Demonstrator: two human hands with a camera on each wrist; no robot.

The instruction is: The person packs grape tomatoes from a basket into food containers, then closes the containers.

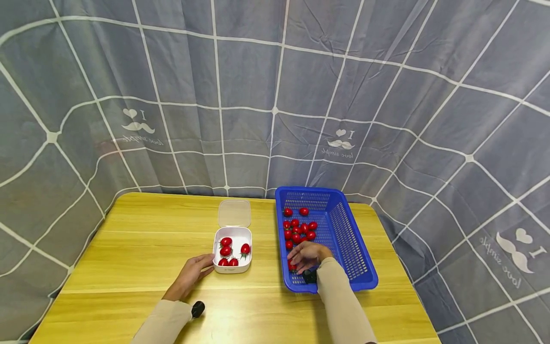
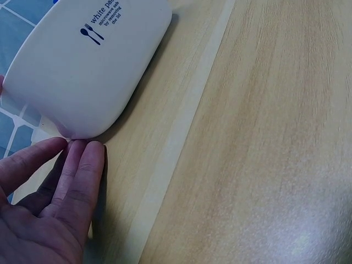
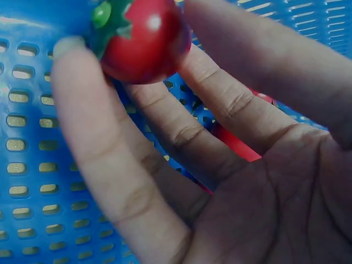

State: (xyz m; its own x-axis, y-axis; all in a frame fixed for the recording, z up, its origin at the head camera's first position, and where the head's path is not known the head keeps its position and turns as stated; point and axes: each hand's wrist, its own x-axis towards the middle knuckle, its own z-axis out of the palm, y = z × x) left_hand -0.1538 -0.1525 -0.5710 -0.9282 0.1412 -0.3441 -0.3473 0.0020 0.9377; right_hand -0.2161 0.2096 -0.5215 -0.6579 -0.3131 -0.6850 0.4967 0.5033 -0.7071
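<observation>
A white lunch box (image 1: 234,269) stands mid-table with several cherry tomatoes (image 1: 226,248) in it. My left hand (image 1: 195,272) lies flat on the table at its near-left corner. In the left wrist view the straight fingertips (image 2: 88,159) touch the box wall (image 2: 82,71). To the right, a blue plastic basket (image 1: 354,239) holds several more tomatoes (image 1: 298,229). My right hand (image 1: 307,255) is down inside the basket near its front. It pinches one cherry tomato (image 3: 140,38) between the thumb (image 3: 82,110) and the fingers.
The box's clear lid (image 1: 234,213) lies flat just behind it. The wooden table (image 1: 142,239) is backed on all sides by a grey gridded curtain (image 1: 275,95). Black wrist cameras (image 1: 197,309) sit on both sleeves.
</observation>
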